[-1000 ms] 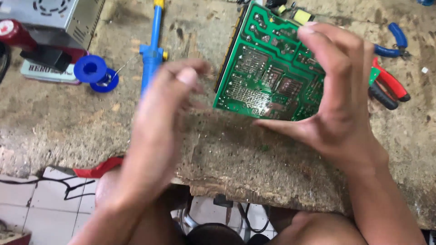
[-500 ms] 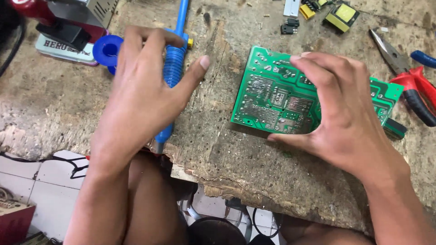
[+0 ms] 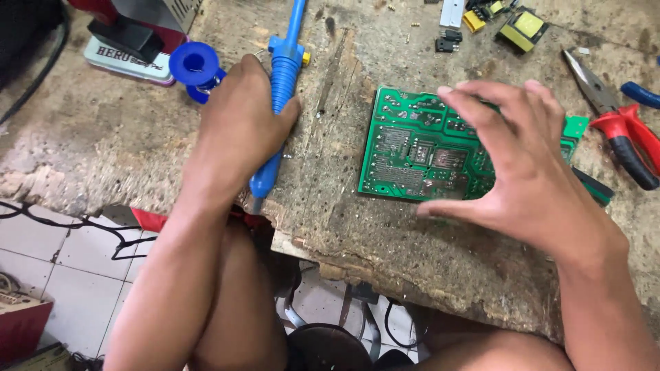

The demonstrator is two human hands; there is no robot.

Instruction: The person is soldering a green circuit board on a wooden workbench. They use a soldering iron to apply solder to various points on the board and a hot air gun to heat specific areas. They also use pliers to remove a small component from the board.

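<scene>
A green circuit board lies solder side up on the worn wooden bench. My right hand spans it, with the thumb at its near edge and the fingers curled over its far edge. My left hand is wrapped around the handle of a blue soldering iron. The iron lies on the bench left of the board, its shaft pointing away from me and its cord end sticking out toward the bench's front edge.
A blue solder spool and a flat tin sit at the far left. Red-handled pliers and a blue-handled tool lie to the right. Loose yellow components are at the back. The bench's broken front edge overhangs a stool.
My right hand lowered the tilted board flat onto the bench. My left hand moved from mid-air to the soldering iron and closed around its handle.
</scene>
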